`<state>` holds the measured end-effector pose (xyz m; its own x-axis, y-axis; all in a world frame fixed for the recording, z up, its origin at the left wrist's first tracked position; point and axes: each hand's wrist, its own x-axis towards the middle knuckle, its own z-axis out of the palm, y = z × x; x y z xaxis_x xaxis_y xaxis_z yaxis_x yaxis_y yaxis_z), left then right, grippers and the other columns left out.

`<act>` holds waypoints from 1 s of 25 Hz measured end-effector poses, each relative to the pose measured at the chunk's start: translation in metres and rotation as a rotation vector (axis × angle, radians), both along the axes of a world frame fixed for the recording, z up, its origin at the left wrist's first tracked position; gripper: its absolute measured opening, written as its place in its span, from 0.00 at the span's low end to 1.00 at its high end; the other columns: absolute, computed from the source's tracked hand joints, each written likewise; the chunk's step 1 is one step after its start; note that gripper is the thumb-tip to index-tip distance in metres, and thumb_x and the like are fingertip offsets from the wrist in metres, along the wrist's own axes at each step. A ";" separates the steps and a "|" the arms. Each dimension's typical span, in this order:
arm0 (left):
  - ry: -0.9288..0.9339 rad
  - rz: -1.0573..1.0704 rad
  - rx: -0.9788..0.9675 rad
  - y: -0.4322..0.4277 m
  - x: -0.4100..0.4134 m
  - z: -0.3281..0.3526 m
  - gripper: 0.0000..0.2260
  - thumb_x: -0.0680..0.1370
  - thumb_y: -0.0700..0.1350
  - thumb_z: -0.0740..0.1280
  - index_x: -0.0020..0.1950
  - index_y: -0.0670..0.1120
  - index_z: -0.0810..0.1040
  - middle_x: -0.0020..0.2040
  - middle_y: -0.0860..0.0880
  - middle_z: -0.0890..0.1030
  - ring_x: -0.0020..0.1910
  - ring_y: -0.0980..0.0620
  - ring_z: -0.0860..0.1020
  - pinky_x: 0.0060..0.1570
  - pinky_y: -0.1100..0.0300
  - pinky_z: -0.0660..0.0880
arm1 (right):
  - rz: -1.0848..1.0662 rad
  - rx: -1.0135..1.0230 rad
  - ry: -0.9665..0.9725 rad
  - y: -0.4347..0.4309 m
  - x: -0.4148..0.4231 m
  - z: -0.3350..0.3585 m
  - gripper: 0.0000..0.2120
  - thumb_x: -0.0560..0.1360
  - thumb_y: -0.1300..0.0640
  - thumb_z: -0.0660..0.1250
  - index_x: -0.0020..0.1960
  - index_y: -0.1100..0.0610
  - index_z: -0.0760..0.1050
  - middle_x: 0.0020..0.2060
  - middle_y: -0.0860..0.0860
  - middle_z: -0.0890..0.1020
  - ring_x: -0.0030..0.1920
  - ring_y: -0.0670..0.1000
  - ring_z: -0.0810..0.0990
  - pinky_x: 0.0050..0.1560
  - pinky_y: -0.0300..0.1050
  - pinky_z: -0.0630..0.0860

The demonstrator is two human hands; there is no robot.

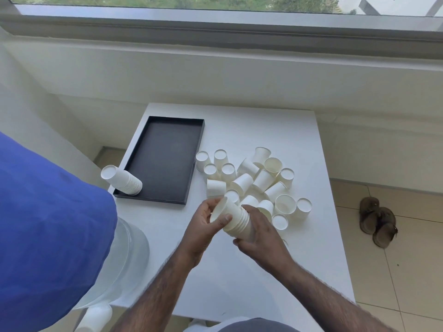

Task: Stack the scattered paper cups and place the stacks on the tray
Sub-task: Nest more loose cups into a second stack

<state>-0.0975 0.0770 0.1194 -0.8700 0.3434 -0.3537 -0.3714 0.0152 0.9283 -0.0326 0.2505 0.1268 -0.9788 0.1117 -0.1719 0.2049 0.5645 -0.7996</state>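
Several white paper cups (254, 178) lie scattered on the white table (239, 271), some upright, some upside down or on their sides. A black tray (165, 159) sits at the table's left, with one finished stack of cups (124, 180) standing upside down in its near left corner. Just in front of the scattered cups, my right hand (261, 231) grips a tilted stack of cups (239, 224). My left hand (203, 224) holds a single cup (223, 209) at the stack's upper end, thumb pressed on it.
A large clear water bottle (124, 255) stands at the table's left front edge. A blue-clothed shoulder (48, 231) fills the left of the view. A pair of brown sandals (377, 221) lies on the tiled floor to the right. A window ledge runs behind the table.
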 end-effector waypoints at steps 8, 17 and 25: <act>0.004 -0.314 -0.177 0.021 -0.001 -0.013 0.38 0.72 0.76 0.63 0.77 0.56 0.70 0.73 0.57 0.75 0.72 0.56 0.74 0.72 0.55 0.72 | 0.061 -0.086 -0.054 -0.004 -0.004 -0.014 0.42 0.70 0.56 0.74 0.78 0.38 0.59 0.67 0.39 0.73 0.62 0.39 0.74 0.59 0.40 0.75; -0.445 0.316 -0.345 0.026 -0.119 -0.102 0.25 0.81 0.47 0.73 0.75 0.40 0.71 0.46 0.40 0.84 0.34 0.47 0.80 0.29 0.61 0.79 | -0.078 -0.061 -0.107 0.037 0.001 -0.024 0.43 0.69 0.52 0.76 0.76 0.34 0.57 0.69 0.28 0.67 0.65 0.35 0.69 0.58 0.39 0.74; -0.454 0.371 -0.270 0.026 -0.130 -0.129 0.10 0.80 0.44 0.74 0.53 0.39 0.78 0.50 0.40 0.80 0.44 0.43 0.80 0.52 0.49 0.82 | -0.137 -0.077 -0.118 0.058 0.016 -0.029 0.43 0.69 0.51 0.77 0.75 0.32 0.57 0.68 0.34 0.71 0.63 0.38 0.73 0.54 0.35 0.72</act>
